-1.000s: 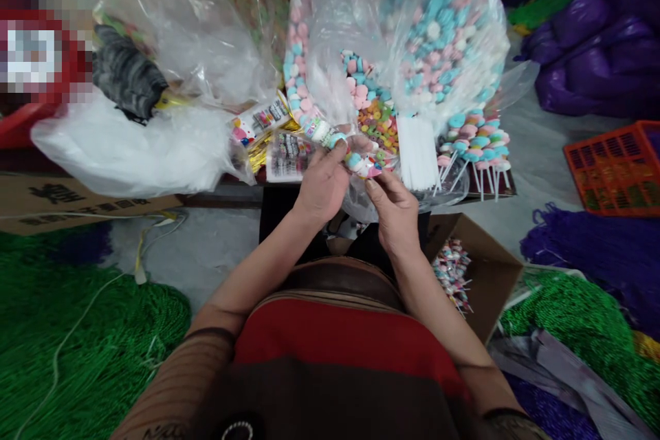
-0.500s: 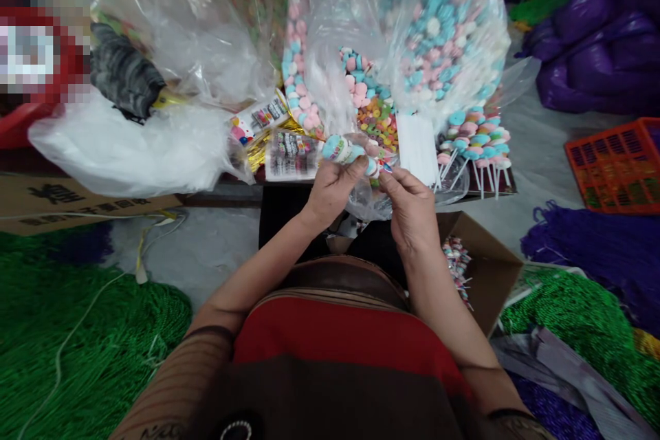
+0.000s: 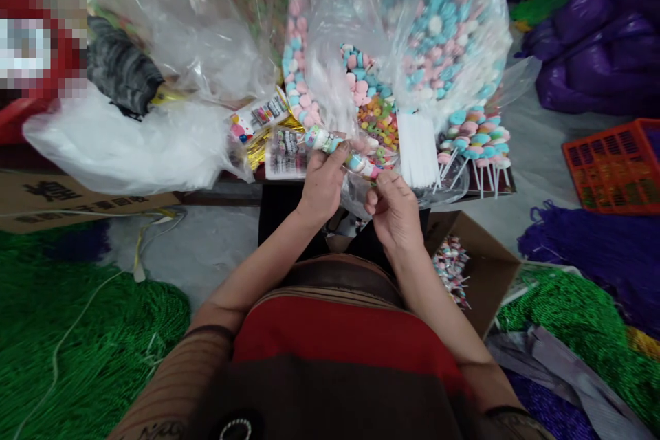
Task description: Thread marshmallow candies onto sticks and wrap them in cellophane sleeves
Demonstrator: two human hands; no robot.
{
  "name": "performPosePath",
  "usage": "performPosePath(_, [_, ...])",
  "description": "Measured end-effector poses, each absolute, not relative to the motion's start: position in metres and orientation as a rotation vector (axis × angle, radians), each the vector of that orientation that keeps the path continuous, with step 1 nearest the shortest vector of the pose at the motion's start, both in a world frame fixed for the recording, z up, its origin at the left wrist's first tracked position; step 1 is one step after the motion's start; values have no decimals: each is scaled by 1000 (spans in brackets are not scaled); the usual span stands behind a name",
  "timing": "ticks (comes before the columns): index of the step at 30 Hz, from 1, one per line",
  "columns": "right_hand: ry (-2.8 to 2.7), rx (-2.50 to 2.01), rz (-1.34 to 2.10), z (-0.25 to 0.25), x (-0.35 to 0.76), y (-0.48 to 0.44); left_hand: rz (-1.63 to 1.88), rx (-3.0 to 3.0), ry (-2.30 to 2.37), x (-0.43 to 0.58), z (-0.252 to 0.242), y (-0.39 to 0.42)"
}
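Observation:
A wrapped candy skewer (image 3: pixel 359 165) slants between my hands, in blue, white and pink. My left hand (image 3: pixel 326 182) pinches its upper part between thumb and fingers. At its lower right end, my right hand (image 3: pixel 392 201) grips the wrapper with thumb and forefinger. Printed wrappers (image 3: pixel 284 152) lie left of my left hand, with gold ties (image 3: pixel 259 150) beside them. Just beyond the skewer are ring-shaped candies (image 3: pixel 379 122). White sticks (image 3: pixel 419 151) lie to the right, next to a pile of candy skewers (image 3: pixel 477 137).
Large clear bags of pink and blue candy (image 3: pixel 443 27) stand at the back. An open cardboard box (image 3: pixel 489 268) with wrapped candies is at my right. An orange crate (image 3: pixel 613 168) and purple bundles (image 3: pixel 582 48) lie farther right; green strands (image 3: pixel 93 337) cover the lower left.
Both hands have shifted slightly left, the right one also down. More of the skewer's wrapped lower part now shows between them.

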State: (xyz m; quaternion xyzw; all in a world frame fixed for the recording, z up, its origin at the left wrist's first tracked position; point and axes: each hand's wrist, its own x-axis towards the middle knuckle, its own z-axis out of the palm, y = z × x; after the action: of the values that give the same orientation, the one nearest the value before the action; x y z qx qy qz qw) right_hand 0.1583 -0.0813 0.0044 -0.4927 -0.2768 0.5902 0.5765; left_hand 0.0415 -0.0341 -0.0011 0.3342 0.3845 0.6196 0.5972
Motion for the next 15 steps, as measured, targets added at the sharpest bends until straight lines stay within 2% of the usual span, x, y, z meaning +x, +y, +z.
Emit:
performPosePath(10, [-644, -1011, 1671, 9, 165, -85, 1393, 806, 897, 44, -10, -38])
performPosePath(15, [-775, -1069, 1602, 4, 161, -90, 1386, 884, 902, 40, -19, -34])
